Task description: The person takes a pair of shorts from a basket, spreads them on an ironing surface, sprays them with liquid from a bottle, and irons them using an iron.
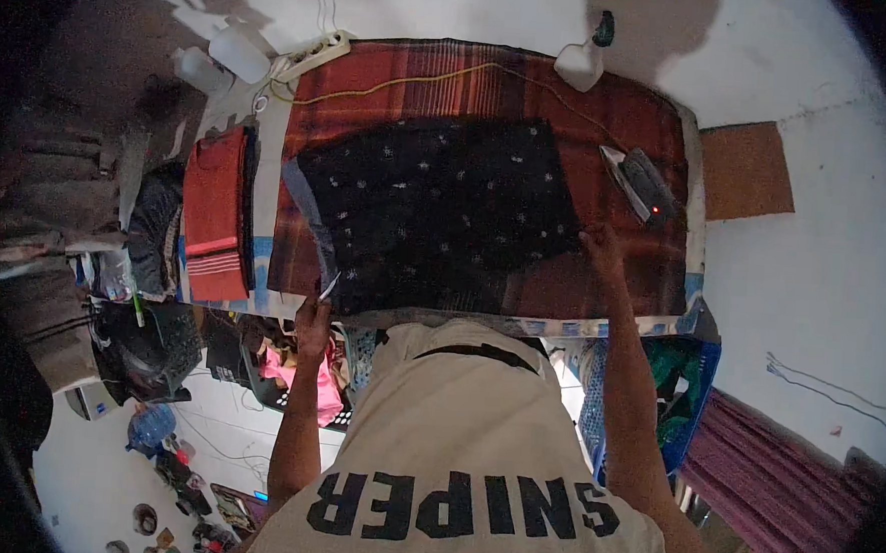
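Observation:
A black garment [446, 212] with small white motifs is spread over a red plaid cloth [364, 72] on the table; its exact kind I cannot make out. A greyish-blue strip shows along its left edge. My left hand [312, 322] is closed on the garment's near left corner, where a small white piece sticks up. At the right edge my right hand [603, 251] pinches the fabric. Beyond that hand, an iron [632, 182] with a lit red light rests on the plaid cloth.
A yellow cord [403, 82] runs from the power strip [314, 57] across the back to the iron. Folded red fabric [214, 214] lies at the left. A white spray bottle [580, 65] stands at the back. Laundry baskets [691, 410] sit below the table's near edge.

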A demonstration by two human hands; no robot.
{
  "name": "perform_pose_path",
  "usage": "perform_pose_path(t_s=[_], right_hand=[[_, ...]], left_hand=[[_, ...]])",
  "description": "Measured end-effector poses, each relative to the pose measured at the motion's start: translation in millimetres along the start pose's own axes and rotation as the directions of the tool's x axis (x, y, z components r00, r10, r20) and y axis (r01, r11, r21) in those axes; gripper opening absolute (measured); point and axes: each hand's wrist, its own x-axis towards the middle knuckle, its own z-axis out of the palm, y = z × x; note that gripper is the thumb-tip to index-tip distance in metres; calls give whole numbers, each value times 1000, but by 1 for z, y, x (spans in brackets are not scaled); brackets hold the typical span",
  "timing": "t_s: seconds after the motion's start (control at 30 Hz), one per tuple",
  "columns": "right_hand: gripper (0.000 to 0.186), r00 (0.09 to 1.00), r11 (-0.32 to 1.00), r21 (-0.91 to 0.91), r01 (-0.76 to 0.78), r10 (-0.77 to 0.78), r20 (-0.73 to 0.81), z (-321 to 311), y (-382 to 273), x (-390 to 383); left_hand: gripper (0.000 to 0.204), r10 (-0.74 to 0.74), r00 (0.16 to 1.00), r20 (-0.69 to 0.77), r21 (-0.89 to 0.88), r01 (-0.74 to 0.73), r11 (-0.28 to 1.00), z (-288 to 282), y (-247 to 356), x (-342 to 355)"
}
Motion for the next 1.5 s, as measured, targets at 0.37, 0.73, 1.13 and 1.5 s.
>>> perform_pose_path(t_s=[0.37, 0.73, 1.13, 1.5], right_hand=[[59, 981, 894, -438, 97, -159, -109, 26, -67, 43], [63, 999, 907, -421, 18, -38, -39, 91, -110, 202], [40, 917, 928, -283, 241, -314, -247, 64, -73, 240], [48, 958, 912, -360, 198, -258, -126, 81, -117, 225]], left_hand=[[40, 578, 816, 20, 702, -423, 573, 6, 119, 59], [30, 563, 741, 367, 720, -609, 332, 18, 149, 275], [26, 670, 682, 293, 655, -653, 379, 30, 136, 328], [30, 594, 702, 394, 750, -619, 233, -15, 122, 305]])
